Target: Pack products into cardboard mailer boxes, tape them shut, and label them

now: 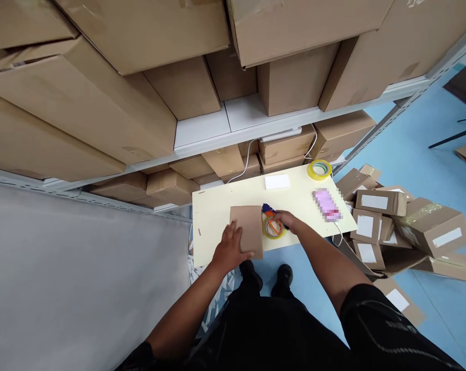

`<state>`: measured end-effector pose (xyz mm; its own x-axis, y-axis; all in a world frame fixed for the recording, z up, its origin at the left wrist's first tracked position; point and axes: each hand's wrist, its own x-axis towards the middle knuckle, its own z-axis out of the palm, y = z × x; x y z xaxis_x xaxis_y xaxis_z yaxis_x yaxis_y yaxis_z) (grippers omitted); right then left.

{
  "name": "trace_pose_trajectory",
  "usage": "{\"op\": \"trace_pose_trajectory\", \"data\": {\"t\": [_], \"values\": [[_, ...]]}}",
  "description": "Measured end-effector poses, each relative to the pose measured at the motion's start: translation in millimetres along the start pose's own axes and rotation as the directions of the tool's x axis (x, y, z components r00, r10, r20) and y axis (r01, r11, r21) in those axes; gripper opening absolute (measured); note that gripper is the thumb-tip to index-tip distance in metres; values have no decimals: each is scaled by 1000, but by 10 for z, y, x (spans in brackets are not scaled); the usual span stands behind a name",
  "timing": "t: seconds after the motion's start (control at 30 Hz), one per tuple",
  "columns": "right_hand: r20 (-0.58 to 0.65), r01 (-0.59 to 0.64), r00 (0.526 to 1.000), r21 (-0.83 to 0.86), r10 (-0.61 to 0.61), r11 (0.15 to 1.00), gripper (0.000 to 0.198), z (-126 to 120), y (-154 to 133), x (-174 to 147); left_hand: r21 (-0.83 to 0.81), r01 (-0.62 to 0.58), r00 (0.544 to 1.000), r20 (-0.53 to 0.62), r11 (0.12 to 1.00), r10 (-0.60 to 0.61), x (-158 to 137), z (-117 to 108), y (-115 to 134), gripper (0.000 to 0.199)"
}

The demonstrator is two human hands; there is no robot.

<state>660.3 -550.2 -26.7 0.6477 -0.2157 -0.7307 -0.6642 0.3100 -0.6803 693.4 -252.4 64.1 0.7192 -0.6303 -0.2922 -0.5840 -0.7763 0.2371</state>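
A small brown cardboard box lies near the front edge of the cream work board. My left hand rests on its left part with the fingers spread. Just right of the box, my right hand is closed around the handle of a tape dispenser with blue and orange parts. A roll of clear yellowish tape sits in the dispenser, close beside the box. My fingers hide part of the dispenser's handle.
On the board lie a white label stack, a yellow tape roll and a blurred pink item with a white cable. Shelves full of cardboard boxes stand ahead. Labelled small boxes are heaped at the right.
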Motion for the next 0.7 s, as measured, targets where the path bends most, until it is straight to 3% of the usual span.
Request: {"op": "trace_pose_trajectory", "data": {"t": [0.13, 0.37, 0.5, 0.7], "values": [[-47, 7, 999, -101, -12, 995, 54, -8, -239, 234, 108, -189, 982, 43, 976, 185, 5, 53, -70, 114], [2, 17, 1000, -164, -17, 986, 43, -31, -383, 337, 100, -187, 981, -34, 977, 191, 296, 138, -128, 116], [11, 49, 999, -135, -48, 990, 43, -62, -263, 257, 102, -161, 984, -54, 982, 167, 364, 137, -144, 115], [0, 109, 994, -50, -109, 993, 42, -153, 175, -70, 103, -121, 990, -54, 987, 127, 380, 99, -122, 114]]}}
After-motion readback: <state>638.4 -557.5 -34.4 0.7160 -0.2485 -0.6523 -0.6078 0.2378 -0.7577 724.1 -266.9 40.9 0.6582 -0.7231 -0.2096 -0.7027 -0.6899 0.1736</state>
